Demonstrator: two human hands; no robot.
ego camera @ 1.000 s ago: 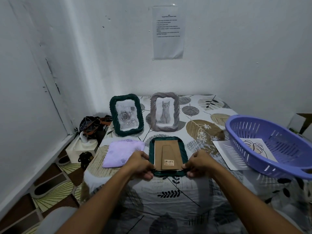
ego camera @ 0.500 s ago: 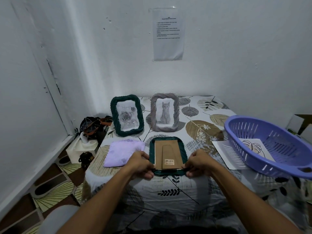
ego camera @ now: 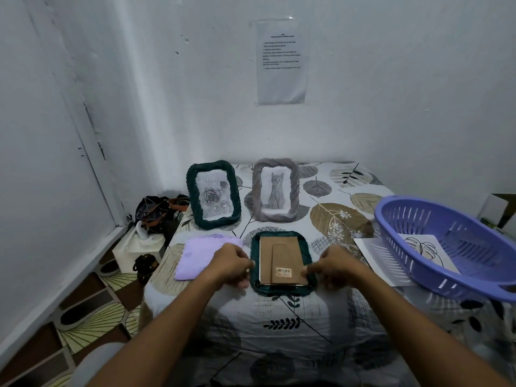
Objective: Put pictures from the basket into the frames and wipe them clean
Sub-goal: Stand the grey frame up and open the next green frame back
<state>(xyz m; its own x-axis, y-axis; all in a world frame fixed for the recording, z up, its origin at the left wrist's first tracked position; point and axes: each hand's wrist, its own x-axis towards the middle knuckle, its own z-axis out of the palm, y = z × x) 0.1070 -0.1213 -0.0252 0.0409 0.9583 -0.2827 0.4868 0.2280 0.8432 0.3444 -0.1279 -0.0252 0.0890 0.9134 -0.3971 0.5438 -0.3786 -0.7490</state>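
Table (ego camera: 284, 325) under a leaf-print cloth fills the lower field, pushed into a white corner; a printed sheet (ego camera: 282, 61) is taped to the back wall. Purple slotted basket (ego camera: 435, 258) sits at the table's right edge, one leaf-drawing picture (ego camera: 427, 251) lying inside it. A second white sheet (ego camera: 374, 255) lies flat on the cloth, partly under the basket's left side. Two frames stand upright at the back, side by side: dark green frame (ego camera: 213, 194) holding a rose picture on the left, grey twisted frame (ego camera: 276, 189) holding a cat picture on the right. Lilac cloth (ego camera: 202, 256) lies flat at front left, just beside the left hand. Third frame (ego camera: 282, 262), dark green rim, lies face down at front centre; brown backing board and its folded stand face up, barcode sticker near the board's lower edge. Left hand (ego camera: 230, 265) at the frame's lower left edge, fingers curled, tips pinching at the rim. Right hand (ego camera: 333, 268) at the lower right edge, fingers likewise curled, fingertips at the rim and backing corner; whether they pinch a clip or the rim itself cannot be told. Floor at left: dark bag (ego camera: 156, 212), white box (ego camera: 139, 244), patterned mat.
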